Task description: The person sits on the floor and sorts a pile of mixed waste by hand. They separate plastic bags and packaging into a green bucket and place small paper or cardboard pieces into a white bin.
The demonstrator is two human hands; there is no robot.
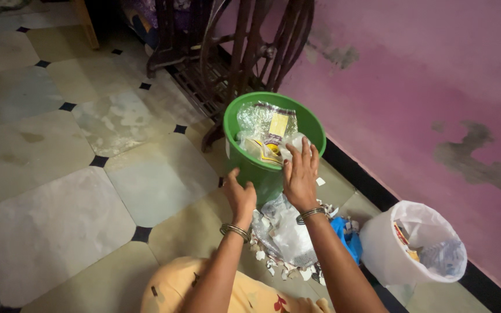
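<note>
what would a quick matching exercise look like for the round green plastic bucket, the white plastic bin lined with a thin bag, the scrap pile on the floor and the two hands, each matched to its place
Things:
1. round green plastic bucket
2. white plastic bin lined with a thin bag
3. pile of white scraps and wrappers
4. right hand

Places:
A. tipped on its side by the pink wall
B. on the bucket's near rim
C. on the floor under the wrists
D. upright before the dark treadle stand

Pairs: 1-D, 2-A, 3-C, 4-B. The left hand touches the bucket's side.
</note>
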